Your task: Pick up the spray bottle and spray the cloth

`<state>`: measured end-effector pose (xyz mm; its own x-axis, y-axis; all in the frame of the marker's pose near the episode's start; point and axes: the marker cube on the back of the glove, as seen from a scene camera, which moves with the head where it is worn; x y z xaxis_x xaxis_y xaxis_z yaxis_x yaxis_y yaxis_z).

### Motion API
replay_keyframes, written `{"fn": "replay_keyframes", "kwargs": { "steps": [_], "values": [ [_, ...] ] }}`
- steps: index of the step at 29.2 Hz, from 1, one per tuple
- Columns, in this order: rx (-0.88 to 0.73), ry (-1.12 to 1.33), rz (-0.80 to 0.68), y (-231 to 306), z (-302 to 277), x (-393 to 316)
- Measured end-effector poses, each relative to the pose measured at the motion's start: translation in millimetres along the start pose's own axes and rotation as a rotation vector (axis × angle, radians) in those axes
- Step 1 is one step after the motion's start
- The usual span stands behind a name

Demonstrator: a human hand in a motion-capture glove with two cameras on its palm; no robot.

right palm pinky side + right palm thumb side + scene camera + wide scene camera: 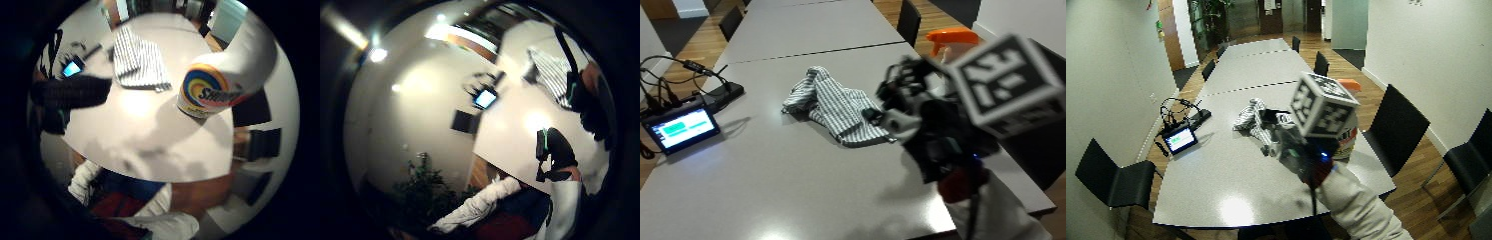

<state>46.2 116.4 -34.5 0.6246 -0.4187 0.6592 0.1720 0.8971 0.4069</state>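
A white spray bottle [951, 37] with an orange trigger head stands upright on the grey table [773, 175], near its right edge. Its colourful label [210, 90] fills much of the little finger side palm view, so the bottle [1351, 137] is close to the palm. My gloved right hand [919, 110] hovers just in front of the bottle, fingers spread and relaxed, holding nothing. One gloved finger [70, 92] sticks out well apart from the bottle. A crumpled grey-and-white striped cloth [833, 107] lies on the table to the left of the hand, also in the palm view [137, 60].
A small lit screen [683, 129] with black cables sits at the table's left edge. Black chairs [1399, 125] stand along the right side and one [1116, 182] at the left. The table's near edge is close below the hand.
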Motion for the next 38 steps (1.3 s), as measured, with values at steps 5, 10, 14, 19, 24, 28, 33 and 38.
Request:
{"fn": "replay_keyframes", "kwargs": {
  "steps": [5, 10, 14, 19, 24, 28, 33, 38],
  "values": [
    [0.278, -0.329, 0.058, 29.9, -42.2, 5.5],
    [0.517, -0.267, 0.161, 8.6, -74.9, 99.9],
    [0.456, -0.292, 0.221, -20.7, -70.9, 136.7],
    [0.378, -0.314, 0.253, -40.9, -58.1, 161.2],
    [0.411, -0.307, 0.234, -34.3, -48.8, 171.9],
    [0.487, -0.253, 0.217, -23.5, -46.9, 173.7],
    [0.557, -0.257, 0.170, -27.7, -45.7, 154.5],
    [0.589, -0.263, 0.133, -35.5, -49.1, 146.7]
  ]
}}
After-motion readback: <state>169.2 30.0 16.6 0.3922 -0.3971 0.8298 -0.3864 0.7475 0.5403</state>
